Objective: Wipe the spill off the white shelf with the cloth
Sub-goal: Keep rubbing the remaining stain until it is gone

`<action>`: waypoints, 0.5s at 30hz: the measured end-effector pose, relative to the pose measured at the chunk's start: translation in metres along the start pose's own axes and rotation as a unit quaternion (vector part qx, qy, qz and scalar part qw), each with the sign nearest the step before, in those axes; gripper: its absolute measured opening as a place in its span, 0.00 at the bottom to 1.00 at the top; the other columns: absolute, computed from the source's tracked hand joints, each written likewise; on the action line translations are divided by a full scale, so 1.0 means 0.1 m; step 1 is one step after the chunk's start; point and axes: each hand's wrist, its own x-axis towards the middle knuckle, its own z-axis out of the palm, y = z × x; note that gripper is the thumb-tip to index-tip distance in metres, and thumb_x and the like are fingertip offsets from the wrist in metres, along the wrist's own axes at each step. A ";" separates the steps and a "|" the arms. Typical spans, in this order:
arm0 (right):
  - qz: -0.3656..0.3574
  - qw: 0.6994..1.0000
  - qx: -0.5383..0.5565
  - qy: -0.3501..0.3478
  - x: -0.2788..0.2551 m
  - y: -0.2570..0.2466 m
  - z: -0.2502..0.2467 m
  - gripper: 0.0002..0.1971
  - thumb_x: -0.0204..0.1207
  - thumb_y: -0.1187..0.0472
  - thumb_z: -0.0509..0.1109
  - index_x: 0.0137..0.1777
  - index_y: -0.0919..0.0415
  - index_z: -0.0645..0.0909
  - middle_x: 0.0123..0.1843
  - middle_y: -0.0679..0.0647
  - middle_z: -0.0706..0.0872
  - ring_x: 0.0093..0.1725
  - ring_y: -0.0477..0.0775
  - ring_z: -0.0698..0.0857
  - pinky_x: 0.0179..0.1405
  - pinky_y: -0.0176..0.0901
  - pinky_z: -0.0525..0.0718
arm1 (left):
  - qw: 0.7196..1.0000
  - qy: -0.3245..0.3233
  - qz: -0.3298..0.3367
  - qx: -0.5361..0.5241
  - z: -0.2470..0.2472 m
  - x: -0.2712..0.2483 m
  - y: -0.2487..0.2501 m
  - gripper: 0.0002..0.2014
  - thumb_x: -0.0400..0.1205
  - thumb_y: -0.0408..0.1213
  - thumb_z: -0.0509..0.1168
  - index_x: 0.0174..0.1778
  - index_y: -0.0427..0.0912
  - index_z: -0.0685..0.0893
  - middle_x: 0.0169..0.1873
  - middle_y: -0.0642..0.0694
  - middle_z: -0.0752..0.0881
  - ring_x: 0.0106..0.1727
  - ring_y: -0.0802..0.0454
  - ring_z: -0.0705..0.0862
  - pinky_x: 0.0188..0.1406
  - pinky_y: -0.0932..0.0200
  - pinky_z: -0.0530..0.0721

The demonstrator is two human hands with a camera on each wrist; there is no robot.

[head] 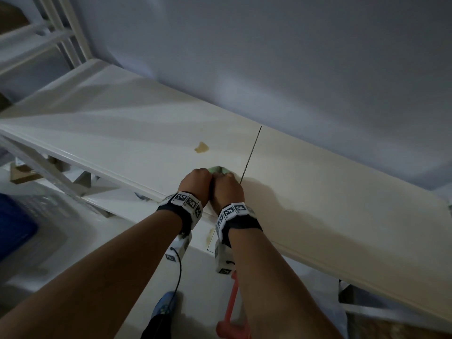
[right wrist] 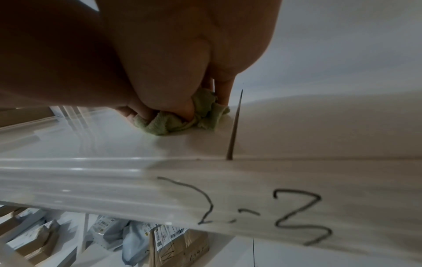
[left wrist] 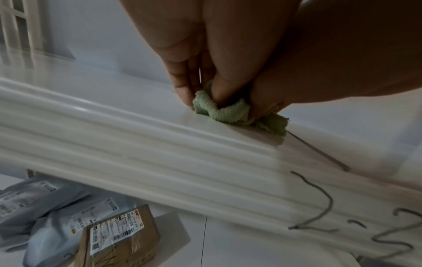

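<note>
A yellowish spill [head: 201, 147] lies on the white shelf [head: 122, 133], a short way beyond my hands. Both hands sit side by side near the shelf's front edge, bunching a small green cloth [head: 219, 169] against the surface. My left hand [head: 195, 182] grips the cloth [left wrist: 219, 110] with curled fingers. My right hand [head: 226, 189] pinches the same cloth [right wrist: 182, 121] from the other side. Most of the cloth is hidden under the fingers in the head view. The cloth is apart from the spill.
A dark seam line [head: 250, 155] crosses the shelf just right of the hands. Handwritten marks [right wrist: 297, 215] run along the shelf's front face. Parcels [left wrist: 114, 234] lie on the floor below. A wall [head: 269, 57] backs the shelf; a pink object [head: 231, 311] stands by my right forearm.
</note>
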 end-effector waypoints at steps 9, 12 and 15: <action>0.006 1.000 0.004 0.005 0.41 0.04 0.00 0.14 0.80 0.60 0.59 0.59 0.59 0.83 0.59 0.60 0.85 0.57 0.62 0.87 0.51 0.51 0.87 | 1.000 0.009 0.007 -0.001 -0.12 0.36 -0.01 0.09 0.80 0.27 0.56 0.43 0.35 0.83 0.46 0.37 0.87 0.48 0.38 0.86 0.43 0.50 0.83; 0.012 1.000 0.010 0.006 0.55 0.05 -0.05 0.13 0.81 0.60 0.59 0.60 0.59 0.82 0.58 0.60 0.86 0.56 0.62 0.87 0.51 0.51 0.86 | 1.000 0.006 0.007 -0.003 -0.15 0.51 -0.01 0.10 0.80 0.27 0.56 0.43 0.35 0.84 0.44 0.38 0.87 0.47 0.38 0.87 0.44 0.49 0.84; -0.004 0.999 0.018 0.027 0.69 0.05 -0.08 0.13 0.80 0.59 0.61 0.62 0.56 0.82 0.59 0.57 0.86 0.58 0.61 0.87 0.53 0.50 0.86 | 1.000 0.004 0.010 -0.007 -0.18 0.65 -0.04 0.10 0.80 0.27 0.56 0.44 0.36 0.84 0.44 0.39 0.87 0.47 0.39 0.87 0.45 0.49 0.86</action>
